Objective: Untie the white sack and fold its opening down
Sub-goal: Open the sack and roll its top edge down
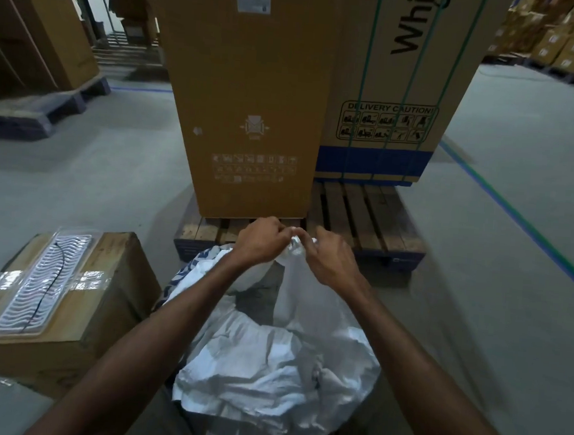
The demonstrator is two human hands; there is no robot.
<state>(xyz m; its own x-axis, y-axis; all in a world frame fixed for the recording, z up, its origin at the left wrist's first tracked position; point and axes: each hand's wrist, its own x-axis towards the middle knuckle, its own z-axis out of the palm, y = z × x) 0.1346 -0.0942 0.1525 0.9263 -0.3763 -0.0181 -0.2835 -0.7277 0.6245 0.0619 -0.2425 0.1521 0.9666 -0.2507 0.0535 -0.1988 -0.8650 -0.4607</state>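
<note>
Both the left hand (264, 241) and right hand (330, 262) pinch the white sack (269, 358) at its knot (296, 244).

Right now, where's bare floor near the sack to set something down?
Bare concrete lies right of the white sack, out to the green floor line, and left of the wooden pallet, beyond the small carton. Crowded: carton against the sack's left, pallet and tall boxes ahead, left hand and right hand at the knot.
</note>
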